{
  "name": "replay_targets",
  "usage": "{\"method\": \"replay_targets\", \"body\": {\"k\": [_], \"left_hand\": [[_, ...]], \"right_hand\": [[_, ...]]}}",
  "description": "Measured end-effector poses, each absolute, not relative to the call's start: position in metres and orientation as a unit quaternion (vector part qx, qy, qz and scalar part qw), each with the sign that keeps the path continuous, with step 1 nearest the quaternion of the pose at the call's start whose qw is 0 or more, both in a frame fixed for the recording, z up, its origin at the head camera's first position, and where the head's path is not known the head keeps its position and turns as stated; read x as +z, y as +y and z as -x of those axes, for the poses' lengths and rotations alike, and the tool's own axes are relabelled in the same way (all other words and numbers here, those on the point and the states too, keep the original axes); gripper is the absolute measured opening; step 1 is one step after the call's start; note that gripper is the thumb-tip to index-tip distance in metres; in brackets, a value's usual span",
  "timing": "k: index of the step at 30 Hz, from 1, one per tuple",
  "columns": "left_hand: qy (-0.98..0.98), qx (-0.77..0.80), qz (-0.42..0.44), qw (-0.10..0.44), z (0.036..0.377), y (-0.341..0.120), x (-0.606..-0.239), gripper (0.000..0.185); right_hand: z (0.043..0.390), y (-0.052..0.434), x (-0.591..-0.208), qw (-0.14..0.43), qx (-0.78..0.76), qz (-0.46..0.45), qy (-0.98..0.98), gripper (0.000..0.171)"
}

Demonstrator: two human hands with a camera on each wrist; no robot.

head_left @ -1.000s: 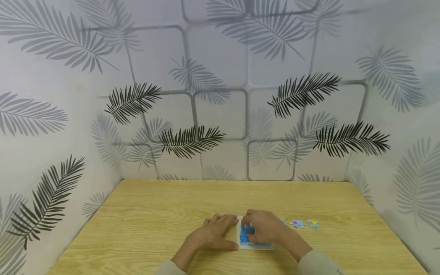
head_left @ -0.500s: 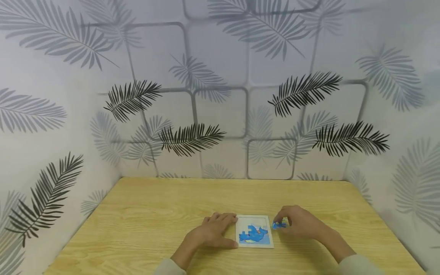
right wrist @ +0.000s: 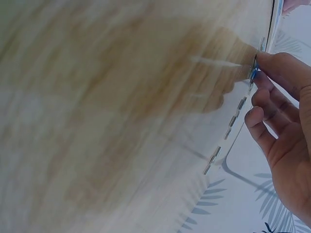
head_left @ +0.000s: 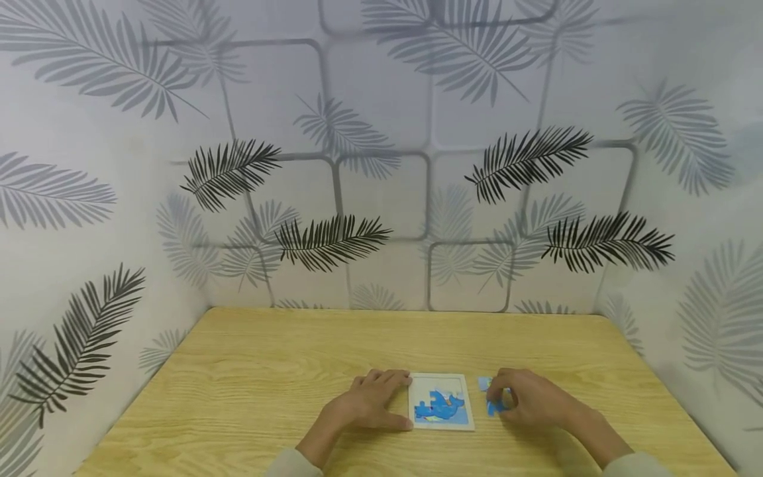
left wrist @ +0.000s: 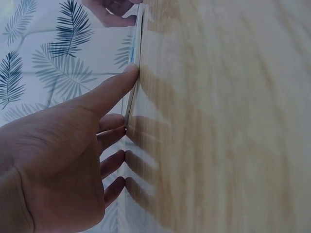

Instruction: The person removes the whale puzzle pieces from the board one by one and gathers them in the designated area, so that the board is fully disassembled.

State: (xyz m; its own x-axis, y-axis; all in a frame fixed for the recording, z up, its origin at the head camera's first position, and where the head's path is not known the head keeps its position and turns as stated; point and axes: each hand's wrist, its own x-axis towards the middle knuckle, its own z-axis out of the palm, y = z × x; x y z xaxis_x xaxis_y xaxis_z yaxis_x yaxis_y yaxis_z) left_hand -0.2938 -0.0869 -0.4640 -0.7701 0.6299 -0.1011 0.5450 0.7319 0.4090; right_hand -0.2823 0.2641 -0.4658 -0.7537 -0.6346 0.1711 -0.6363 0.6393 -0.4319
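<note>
On the table lies a square jigsaw puzzle tray (head_left: 441,426) with a pale border and blue pieces joined in its lower part. My left hand (head_left: 372,401) rests along the tray's left side, thumb at the near corner and index finger at the far one. In the left wrist view the thumb (left wrist: 114,90) touches the thin tray edge. To the right of the tray my right hand (head_left: 530,397) pinches a blue puzzle piece (head_left: 493,407) between thumb and fingers, close over the table. The right wrist view shows this piece edge-on at the fingertips.
A light blue puzzle piece (head_left: 483,383) lies just beyond the right fingertips. Several more loose pieces (right wrist: 235,118) lie in a row on the wooden table (head_left: 268,371), mostly hidden by the right hand in the head view. A leaf-patterned wall (head_left: 381,278) rises behind the table.
My right hand has moved off the tray to the right with a blue puzzle piece, then slightly farther right and nearer me, uncovering a light blue piece. The left hand has stayed at the tray.
</note>
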Motion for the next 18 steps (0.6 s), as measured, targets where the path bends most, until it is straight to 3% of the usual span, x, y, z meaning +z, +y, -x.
{"method": "replay_targets", "body": {"k": [12,18], "left_hand": [[0.923,0.178,-0.319,0.117,0.293,-0.087,-0.465,0.079],[0.925,0.179,-0.315,0.113,0.294,-0.086,-0.466,0.078]], "right_hand": [[0.287,0.251,-0.458,0.003,0.287,-0.342,-0.895,0.025],[0.295,0.224,-0.462,-0.025,0.328,-0.356,-0.875,0.03]]}}
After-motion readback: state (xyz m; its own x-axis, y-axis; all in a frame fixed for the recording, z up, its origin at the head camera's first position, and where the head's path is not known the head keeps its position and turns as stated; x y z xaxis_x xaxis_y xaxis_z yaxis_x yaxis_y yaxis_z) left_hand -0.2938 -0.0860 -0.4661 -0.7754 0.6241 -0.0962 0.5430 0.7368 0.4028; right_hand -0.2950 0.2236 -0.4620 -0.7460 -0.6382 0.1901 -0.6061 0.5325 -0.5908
